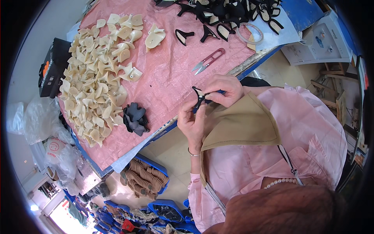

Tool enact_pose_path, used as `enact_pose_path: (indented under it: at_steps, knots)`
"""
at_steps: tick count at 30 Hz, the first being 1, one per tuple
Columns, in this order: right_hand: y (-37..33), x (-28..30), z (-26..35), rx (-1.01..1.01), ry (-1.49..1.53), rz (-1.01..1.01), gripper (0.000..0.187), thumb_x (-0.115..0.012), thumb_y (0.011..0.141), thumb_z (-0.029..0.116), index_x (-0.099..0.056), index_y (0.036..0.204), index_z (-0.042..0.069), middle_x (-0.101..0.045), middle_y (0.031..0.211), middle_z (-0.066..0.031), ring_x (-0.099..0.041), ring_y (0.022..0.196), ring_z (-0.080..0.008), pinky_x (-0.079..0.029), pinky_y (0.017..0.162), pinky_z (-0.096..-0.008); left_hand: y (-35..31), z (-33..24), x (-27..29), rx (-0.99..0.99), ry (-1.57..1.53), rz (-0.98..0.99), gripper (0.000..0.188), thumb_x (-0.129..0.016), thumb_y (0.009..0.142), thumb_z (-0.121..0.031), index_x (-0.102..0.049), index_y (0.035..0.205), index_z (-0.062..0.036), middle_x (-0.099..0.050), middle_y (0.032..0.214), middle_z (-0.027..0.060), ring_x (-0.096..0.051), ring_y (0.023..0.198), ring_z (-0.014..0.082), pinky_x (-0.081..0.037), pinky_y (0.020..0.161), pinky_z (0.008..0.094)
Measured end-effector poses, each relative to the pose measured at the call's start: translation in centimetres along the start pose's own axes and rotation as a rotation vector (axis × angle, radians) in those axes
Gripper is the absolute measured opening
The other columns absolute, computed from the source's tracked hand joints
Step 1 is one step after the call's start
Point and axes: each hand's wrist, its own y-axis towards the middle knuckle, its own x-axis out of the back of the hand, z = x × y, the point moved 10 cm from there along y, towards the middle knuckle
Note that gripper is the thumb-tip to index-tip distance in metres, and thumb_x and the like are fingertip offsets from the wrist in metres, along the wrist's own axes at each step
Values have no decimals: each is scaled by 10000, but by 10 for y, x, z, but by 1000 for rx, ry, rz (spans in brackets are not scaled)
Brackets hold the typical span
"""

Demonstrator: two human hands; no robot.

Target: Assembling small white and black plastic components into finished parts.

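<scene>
Between my hands is a small shoe heel, with black covering round its edges and a pale patch at its top. My left hand is closed on it from below, thumb and fingers pinching the narrow part. From the right, my right hand pinches the upper edge; its fingertips partly hide the covering there. Thread snips with reddish handles lie just beyond my hands. A stack of dark grey cover pieces rests to the left, beside a large heap of bare cream plastic heels.
Black-covered heels are piled at the far side, near a clear tape ring. Pink sheeting covers the table. A black box stands at the left edge. Blue crates sit on the floor below.
</scene>
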Motion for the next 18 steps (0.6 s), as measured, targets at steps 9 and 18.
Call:
enact_pose_path:
  at_steps: [9, 18]
  knots:
    - [3, 0, 7, 41, -24, 6, 171, -681, 703, -11, -649, 867, 26, -640, 775, -89, -619, 651, -226, -475, 534, -300, 0, 0, -1, -29, -7, 17, 222, -622, 813, 55, -534, 1015, 33, -590, 956, 97, -599, 869, 140, -490, 723, 227]
    - [0, -2, 1, -2, -11, 39, 168, -676, 731, 7, -655, 898, 21, -635, 771, -90, -604, 640, -211, -458, 519, -288, 0, -2, -3, -10, -25, 15, 213, -603, 819, 67, -491, 994, 21, -604, 940, 137, -615, 858, 169, -497, 774, 267]
